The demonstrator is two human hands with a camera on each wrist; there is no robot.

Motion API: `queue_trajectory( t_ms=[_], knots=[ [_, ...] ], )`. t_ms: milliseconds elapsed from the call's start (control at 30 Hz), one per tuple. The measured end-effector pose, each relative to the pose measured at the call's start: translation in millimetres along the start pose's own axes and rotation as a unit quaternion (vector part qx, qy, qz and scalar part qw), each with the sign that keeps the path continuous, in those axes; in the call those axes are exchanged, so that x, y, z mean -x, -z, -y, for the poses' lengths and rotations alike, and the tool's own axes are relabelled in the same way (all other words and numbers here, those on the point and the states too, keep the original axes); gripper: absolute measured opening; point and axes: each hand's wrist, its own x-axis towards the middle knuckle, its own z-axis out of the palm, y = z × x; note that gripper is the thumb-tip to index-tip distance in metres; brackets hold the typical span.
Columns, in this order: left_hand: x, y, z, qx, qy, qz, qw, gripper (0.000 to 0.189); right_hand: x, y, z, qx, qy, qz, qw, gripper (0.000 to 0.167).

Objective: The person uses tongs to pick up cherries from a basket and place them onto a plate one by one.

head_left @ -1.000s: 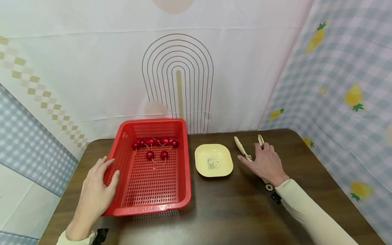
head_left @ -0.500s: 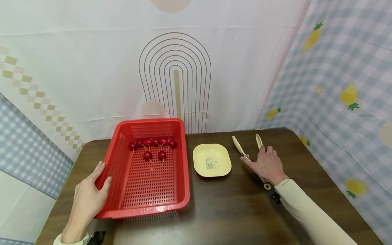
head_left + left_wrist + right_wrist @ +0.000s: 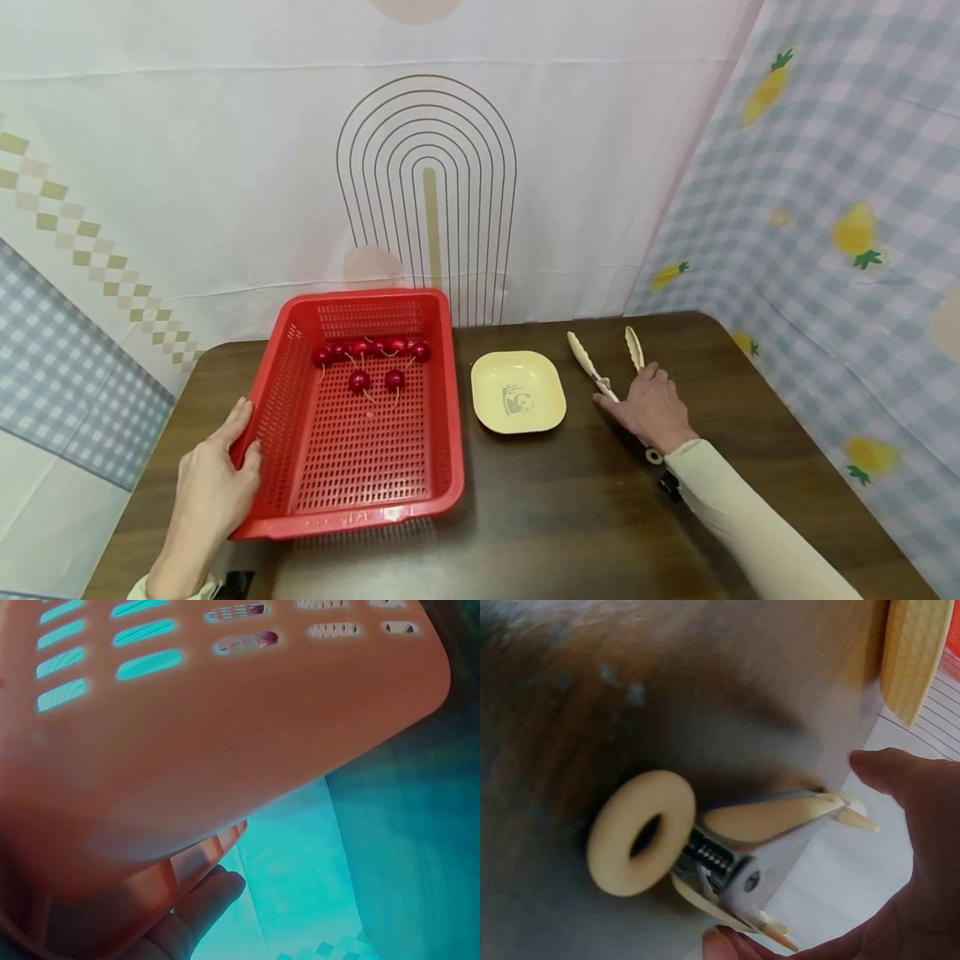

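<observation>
A red perforated plastic basket [image 3: 360, 521] stands on the left of the table, with several dark red cherries [image 3: 359, 382] toward its back. My left hand [image 3: 213, 487] grips its left rim, thumb on the inner side; the left wrist view shows fingers [image 3: 210, 900] under the rim. Cream-tipped tongs [image 3: 583, 357] lie spread on the right, tips pointing away. My right hand [image 3: 652, 408] reaches over them from above. In the right wrist view the thumb [image 3: 885, 769] stands apart from one arm of the tongs, a fingertip [image 3: 720, 945] close to the other.
A small square yellow dish [image 3: 495, 367] with a panda print sits between basket and tongs. The dark wooden table [image 3: 540, 517] ends at a white patterned curtain [image 3: 262, 167] behind, and a checked curtain [image 3: 787, 208] hangs on the right.
My left hand has gone from hovering by the basket's left side to gripping its rim. The basket's near left corner has shifted slightly left. My right hand stays over the tongs, barely moved.
</observation>
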Motion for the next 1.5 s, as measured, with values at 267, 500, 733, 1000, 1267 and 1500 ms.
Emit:
queue_trajectory(
  t_ms=[267,500,733,1000,1267,1500],
  knots=[
    [0.9,0.1,0.0,-0.001,-0.008,-0.007,0.9999,0.053,-0.7,-3.7,-2.8,0.000,0.019,0.013,0.9997,0.110],
    [-0.6,-2.3,-0.4,0.000,-0.023,-0.015,0.9996,0.053,-3.2,-2.1,-4.9,-0.038,-0.015,0.054,0.9977,0.105],
    [-1.4,-1.8,-1.9,0.003,-0.024,-0.018,0.9995,0.053,2.3,-2.9,-7.2,-0.050,0.002,0.004,0.9988,0.094],
    [0.0,-2.1,-1.3,0.002,-0.025,-0.018,0.9995,0.053,9.2,-13.3,-7.6,0.018,0.095,-0.198,0.9754,0.087],
    [-0.7,-2.5,0.2,0.000,-0.034,-0.021,0.9992,0.052,4.1,-14.7,-13.1,0.123,0.207,-0.409,0.8800,0.099],
    [-0.3,-2.4,0.5,-0.002,-0.036,-0.024,0.9991,0.052,-1.5,-2.3,-18.3,0.193,0.256,-0.414,0.8521,0.098]
  ],
)
